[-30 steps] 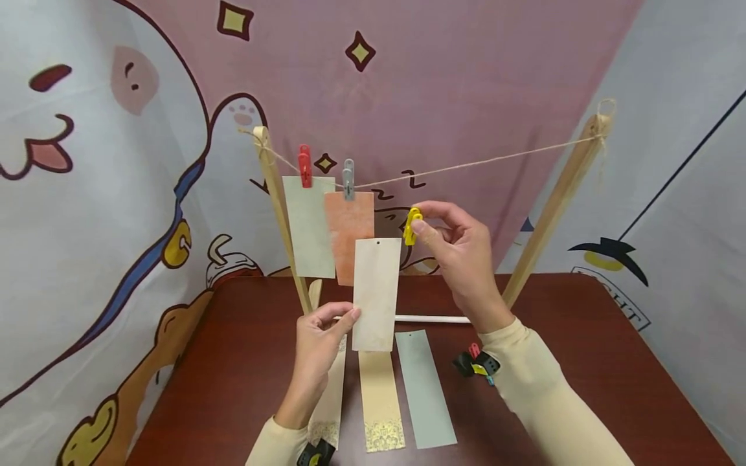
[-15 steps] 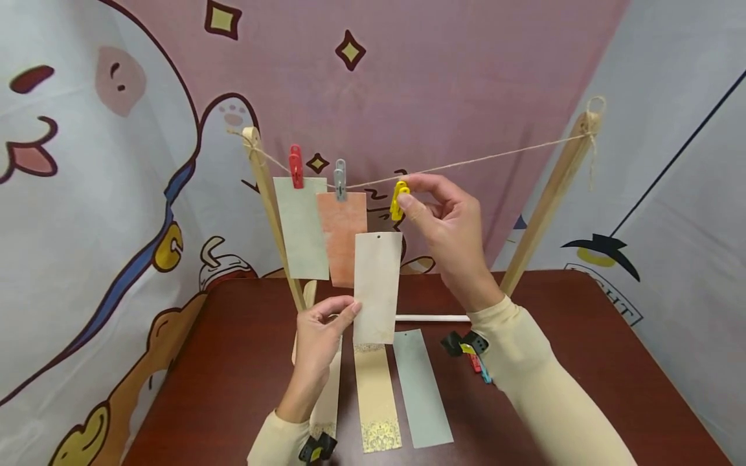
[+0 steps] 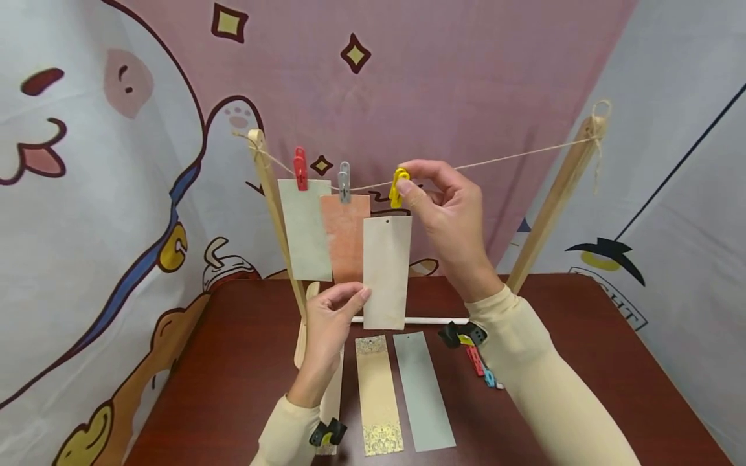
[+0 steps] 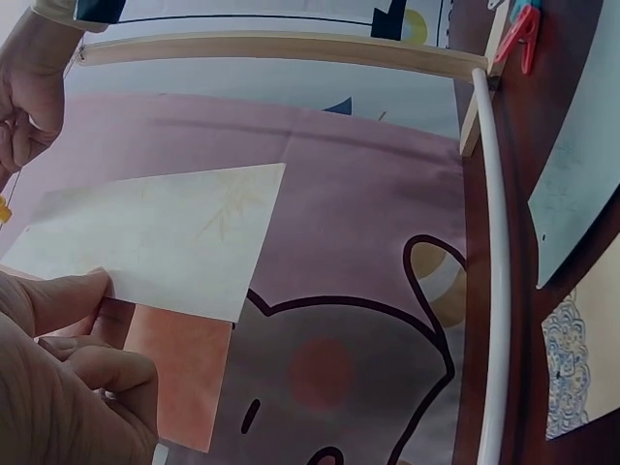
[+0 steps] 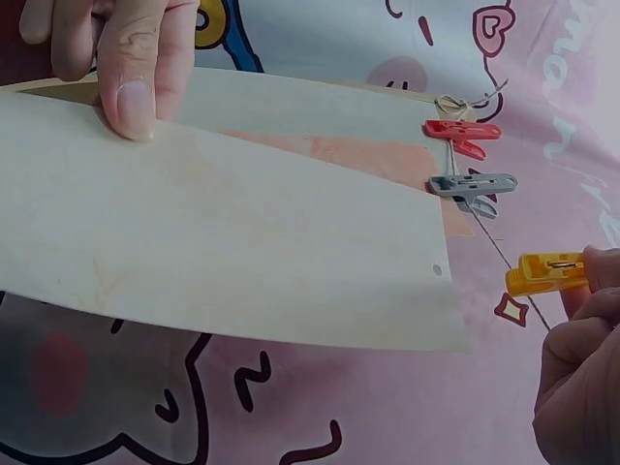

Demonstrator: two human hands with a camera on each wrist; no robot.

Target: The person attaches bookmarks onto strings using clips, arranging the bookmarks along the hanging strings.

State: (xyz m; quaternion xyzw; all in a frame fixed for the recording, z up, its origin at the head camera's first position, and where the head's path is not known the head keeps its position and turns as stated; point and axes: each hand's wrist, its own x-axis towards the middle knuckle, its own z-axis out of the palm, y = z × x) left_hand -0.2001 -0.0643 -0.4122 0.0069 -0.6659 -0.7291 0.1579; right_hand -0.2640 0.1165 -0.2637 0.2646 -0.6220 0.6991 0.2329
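My left hand [image 3: 329, 317] pinches the left edge of a cream paper card [image 3: 387, 272] with a small hole near its top. The card is upright, just below the twine [image 3: 501, 158]. Between thumb and index finger my right hand [image 3: 451, 213] holds a yellow clothespin [image 3: 399, 188], close to the twine and above the card's top edge. On the twine to the left, a red clothespin [image 3: 300, 169] holds a pale green card [image 3: 305, 230]. Beside it a grey clothespin [image 5: 473, 184] holds an orange card [image 4: 184, 368], which the cream card partly covers.
Wooden posts [image 3: 553, 207] carry the twine at both ends, with a white rod [image 3: 437, 320] low between them. On the table [image 3: 192, 388] lie a gold-patterned card [image 3: 380, 395], a grey-green card [image 3: 424, 391] and a partly hidden card. Red [image 3: 474, 360] and blue clothespins [image 3: 489, 378] lie near the right wrist.
The cream card has risen in my left hand, toward the twine. My right hand has lifted the yellow clothespin up and slightly left, to the height of the twine.
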